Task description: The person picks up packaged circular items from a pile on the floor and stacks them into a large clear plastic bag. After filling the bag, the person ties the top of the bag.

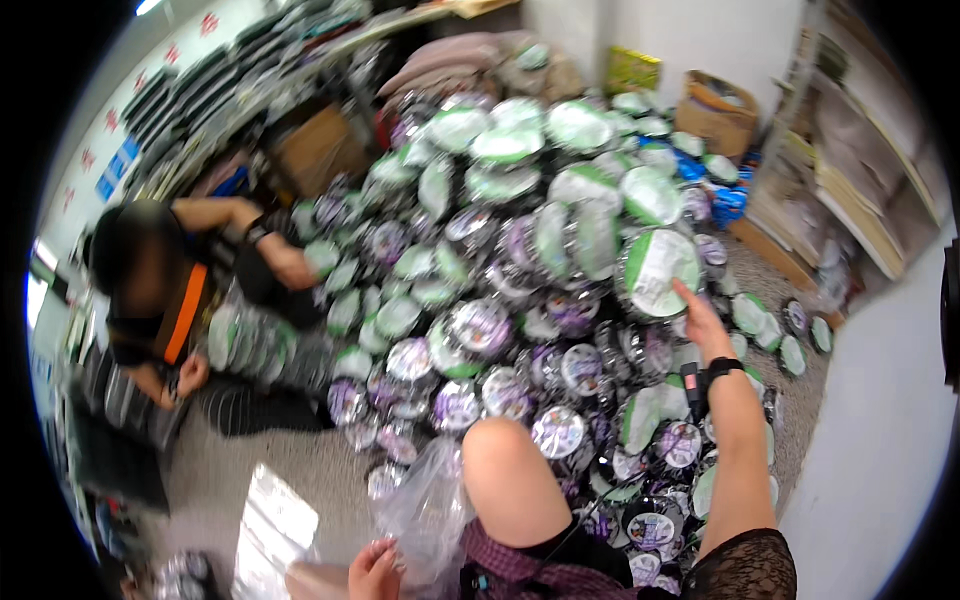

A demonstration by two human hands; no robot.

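Note:
My right hand (700, 322), with a black watch on the wrist, reaches out over a large heap of round flat packs. Its stretched fingers touch the lower right rim of a green-and-white round pack (657, 270) that stands tilted on the heap. My left hand (374, 572) is low at the bottom edge and grips a crumpled clear plastic bag (428, 508). My bare knee (505, 470) rises between the two hands. The heap (480, 330) holds several purple-and-silver packs near me and green-and-white ones further back.
A co-worker (150, 290) in black and orange crouches at the left, with one hand (290, 265) on the heap and the other (188, 372) by stacked packs. Cardboard boxes (715, 108) stand at the back. Shelves (850, 190) line the right.

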